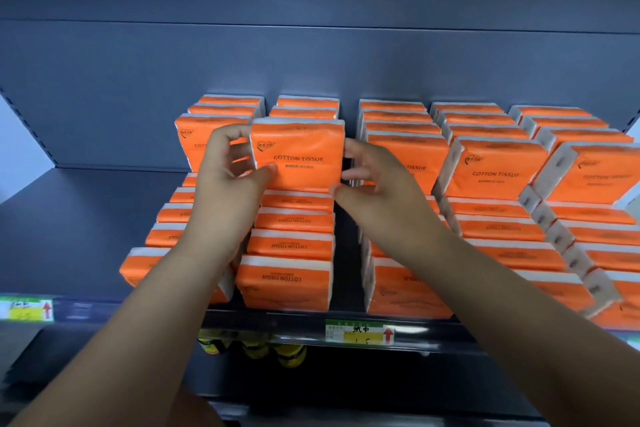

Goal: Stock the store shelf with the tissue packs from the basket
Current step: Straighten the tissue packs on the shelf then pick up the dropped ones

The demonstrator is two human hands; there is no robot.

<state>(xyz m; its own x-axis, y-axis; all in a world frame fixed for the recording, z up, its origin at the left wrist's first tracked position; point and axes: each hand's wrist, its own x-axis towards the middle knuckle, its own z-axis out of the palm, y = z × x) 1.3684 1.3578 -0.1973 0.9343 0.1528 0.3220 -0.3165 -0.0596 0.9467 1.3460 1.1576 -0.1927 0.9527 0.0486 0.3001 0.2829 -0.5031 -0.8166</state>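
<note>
From the head view, we saw the grey shelf [86, 236] loaded with orange tissue packs [498, 170] in five columns running front to back, upright packs at the rear and flat-lying ones toward the front lip. Open shelf floor lay at nine o'clock of the leftmost column, bare up to the side wall; above the packs the back panel [311, 62] stood clear to twelve o'clock. A dark gap ran between the second and third columns.

Our left hand [228, 191] clasped the upright tissue pack [298, 156] marked COTTON TISSUE, fingers curled over its left edge and thumb pressed on its front face. Our right hand [377, 184] had its fingers touching the pack's right edge, the thumb below its lower corner; whether that hand truly gripped it we could not tell. The pack stood in the second column, touching the flat packs below it.

At six o'clock, a price label [360, 331] with a red arrow sat on the shelf's front rail, another label [26, 308] at eight o'clock. Yellow-and-black goods [252, 348] showed under the shelf.
</note>
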